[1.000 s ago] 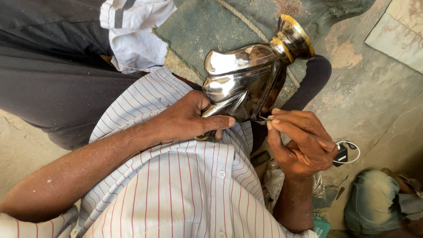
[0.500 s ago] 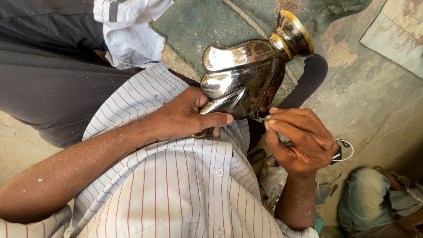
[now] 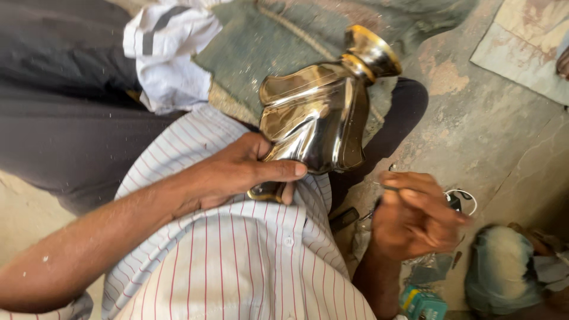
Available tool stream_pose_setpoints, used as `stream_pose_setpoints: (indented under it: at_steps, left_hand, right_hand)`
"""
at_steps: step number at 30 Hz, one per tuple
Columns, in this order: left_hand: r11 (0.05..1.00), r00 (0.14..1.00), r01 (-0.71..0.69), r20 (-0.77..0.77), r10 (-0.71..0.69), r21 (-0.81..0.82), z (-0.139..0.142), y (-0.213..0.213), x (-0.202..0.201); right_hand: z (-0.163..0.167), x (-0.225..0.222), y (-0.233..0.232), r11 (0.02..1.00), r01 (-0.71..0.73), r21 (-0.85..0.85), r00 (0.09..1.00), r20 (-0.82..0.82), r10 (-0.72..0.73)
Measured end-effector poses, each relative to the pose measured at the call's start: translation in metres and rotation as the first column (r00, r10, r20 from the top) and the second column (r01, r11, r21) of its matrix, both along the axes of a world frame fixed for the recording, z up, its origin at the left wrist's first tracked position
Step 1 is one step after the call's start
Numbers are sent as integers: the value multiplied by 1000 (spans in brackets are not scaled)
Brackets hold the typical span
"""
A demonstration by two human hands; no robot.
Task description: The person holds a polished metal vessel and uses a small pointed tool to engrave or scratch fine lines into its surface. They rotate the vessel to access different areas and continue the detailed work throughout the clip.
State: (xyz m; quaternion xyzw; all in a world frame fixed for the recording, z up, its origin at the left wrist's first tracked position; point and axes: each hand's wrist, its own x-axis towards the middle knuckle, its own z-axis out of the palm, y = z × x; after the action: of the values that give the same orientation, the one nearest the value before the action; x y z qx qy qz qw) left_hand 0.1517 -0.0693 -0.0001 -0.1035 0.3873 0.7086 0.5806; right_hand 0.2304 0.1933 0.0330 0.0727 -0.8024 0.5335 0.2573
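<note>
Reaching in from the lower left, the person's bare left forearm crosses a white shirt with thin red stripes [image 3: 237, 261] and ends in the left hand [image 3: 237, 175], which lies knuckles-up over the lap. Its fingers are curled around the lower end of a shiny metal vase [image 3: 317, 121], with the thumb stretched flat along the polished body and the other fingertips tucked beneath the brass-coloured foot, so the hand is closed on the vessel rather than spread. Above the wrist, a crumpled white cloth with a dark stripe [image 3: 166, 56] sits on dark trousers [image 3: 59, 124], and a green mat [image 3: 261, 47] lies beside it.

The vase is tilted, its fluted silver body resting over the lap and its flared golden mouth pointing up and to the right, over the mat's edge.

Further right, the right hand [image 3: 415, 216] hangs clear of the vase, near it but not touching. The wrist is bent and the back of the hand faces the camera; its fingers are pinched around a thin dark tool [image 3: 391, 188] whose tip points left toward the vase. Motion blur hides the grip's detail. Beyond lies the rough concrete floor [image 3: 504, 136], with a teal-and-white bundle [image 3: 504, 266] at lower right.
</note>
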Motion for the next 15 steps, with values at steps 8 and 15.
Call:
stream_pose_setpoints:
  at_steps: [8,15]
  left_hand:
    - [995,981,-90,178,81,42,24,-5,-6]
    - [981,994,-100,-56,92,-167,20,-46,-20]
  right_hand:
    - [7,1,-25,995,96,-37,994,47,-94]
    - [21,-45,-49,987,-121,-102,978,157,136]
